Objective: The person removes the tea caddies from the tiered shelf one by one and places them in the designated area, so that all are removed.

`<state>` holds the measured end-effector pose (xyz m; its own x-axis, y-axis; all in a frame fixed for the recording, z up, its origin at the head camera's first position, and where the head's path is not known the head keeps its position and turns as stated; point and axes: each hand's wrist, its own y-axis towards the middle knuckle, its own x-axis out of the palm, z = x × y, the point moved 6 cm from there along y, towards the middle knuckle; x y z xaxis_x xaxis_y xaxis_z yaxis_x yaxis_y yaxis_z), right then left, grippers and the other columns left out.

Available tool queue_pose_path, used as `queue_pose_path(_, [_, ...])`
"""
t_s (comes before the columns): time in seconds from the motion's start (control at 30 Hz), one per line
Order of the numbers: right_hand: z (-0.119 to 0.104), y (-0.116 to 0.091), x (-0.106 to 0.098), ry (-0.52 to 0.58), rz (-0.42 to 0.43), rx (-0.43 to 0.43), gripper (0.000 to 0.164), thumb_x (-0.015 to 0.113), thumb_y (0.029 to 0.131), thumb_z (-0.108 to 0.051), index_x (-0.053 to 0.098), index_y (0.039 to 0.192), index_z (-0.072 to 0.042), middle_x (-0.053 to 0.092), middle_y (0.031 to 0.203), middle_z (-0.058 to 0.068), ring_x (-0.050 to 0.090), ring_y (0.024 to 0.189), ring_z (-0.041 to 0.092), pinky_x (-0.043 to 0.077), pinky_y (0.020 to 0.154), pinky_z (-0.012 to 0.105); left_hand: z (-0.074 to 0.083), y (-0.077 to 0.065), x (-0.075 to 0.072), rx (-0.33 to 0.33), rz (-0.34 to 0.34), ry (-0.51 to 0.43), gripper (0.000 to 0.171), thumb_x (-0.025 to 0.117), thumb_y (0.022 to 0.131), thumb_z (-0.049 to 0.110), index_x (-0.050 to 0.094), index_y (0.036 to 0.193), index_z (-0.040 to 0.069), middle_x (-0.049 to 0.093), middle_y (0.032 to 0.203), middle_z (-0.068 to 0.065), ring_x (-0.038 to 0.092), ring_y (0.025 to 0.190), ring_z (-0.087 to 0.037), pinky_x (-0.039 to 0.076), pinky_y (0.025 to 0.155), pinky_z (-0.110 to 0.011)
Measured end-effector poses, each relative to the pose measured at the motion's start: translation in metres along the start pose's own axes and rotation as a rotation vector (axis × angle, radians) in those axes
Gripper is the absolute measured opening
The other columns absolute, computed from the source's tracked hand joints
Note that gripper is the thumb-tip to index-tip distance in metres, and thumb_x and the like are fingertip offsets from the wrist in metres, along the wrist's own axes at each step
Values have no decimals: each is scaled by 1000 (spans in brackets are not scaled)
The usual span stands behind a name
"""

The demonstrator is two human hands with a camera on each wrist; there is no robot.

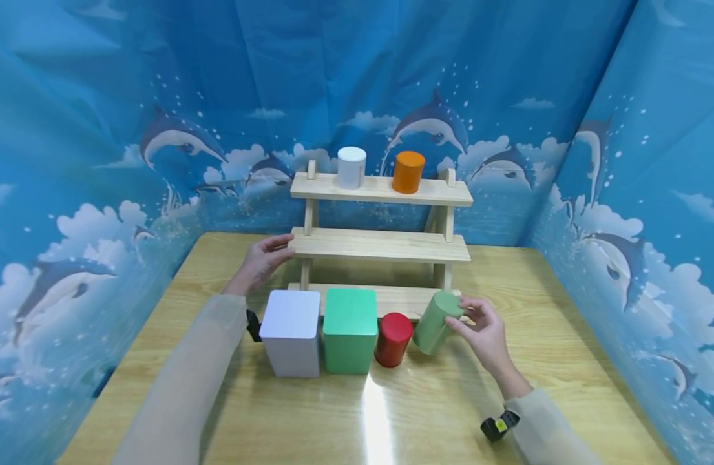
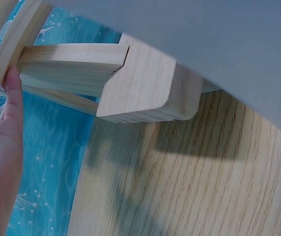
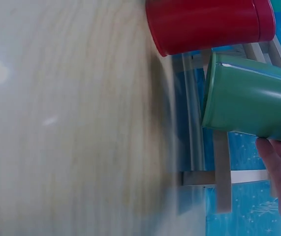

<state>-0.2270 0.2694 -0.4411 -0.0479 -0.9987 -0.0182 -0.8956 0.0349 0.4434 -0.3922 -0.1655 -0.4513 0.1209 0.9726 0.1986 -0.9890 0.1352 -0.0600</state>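
My right hand (image 1: pixel 483 332) holds a light green cylindrical canister (image 1: pixel 435 325) by its upper right side, thumb in front and fingers behind. The canister leans to the right, and in the right wrist view its base looks raised off the table. Beside it on the left, a shorter red canister (image 1: pixel 393 340) stands upright. My left hand (image 1: pixel 263 259) pinches the left end of the middle board of a three-tier wooden display rack (image 1: pixel 380 245); thumb and fingers (image 2: pixel 13 93) show around that board end in the left wrist view.
A green box (image 1: pixel 349 332) and a pale lavender box (image 1: pixel 291 336) stand before the rack's lowest board. On the top board are a white canister (image 1: pixel 351 169) and an orange canister (image 1: pixel 408 173). A blue dolphin-print curtain (image 1: pixel 275 77) surrounds the wooden table (image 1: pixel 310 420).
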Motion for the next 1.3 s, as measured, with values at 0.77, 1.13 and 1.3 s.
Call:
queue_pose_path(0.77, [7, -20, 12, -23, -123, -16, 33, 69, 70, 18, 49, 97, 15, 50, 117, 29, 57, 105, 14, 54, 81, 28, 0, 0, 1, 6, 3, 4, 52, 69, 84, 8, 49, 131, 2, 47, 132, -11, 54, 107, -17, 50, 89, -25])
queue_pose_path(1.13, [6, -23, 14, 18, -156, -49, 31, 67, 72, 19, 49, 97, 16, 46, 117, 36, 57, 105, 15, 54, 82, 28, 0, -1, 1, 7, -7, -5, 52, 68, 85, 8, 48, 132, 1, 47, 133, -11, 55, 106, -16, 50, 89, -25])
queue_pose_path(1.3, [7, -24, 13, 4, -176, -50, 28, 67, 74, 16, 51, 97, 15, 48, 118, 33, 58, 102, 14, 52, 85, 28, 0, -1, 1, 5, -9, -10, 52, 68, 85, 8, 48, 132, 2, 47, 133, -11, 55, 106, -15, 50, 89, -24])
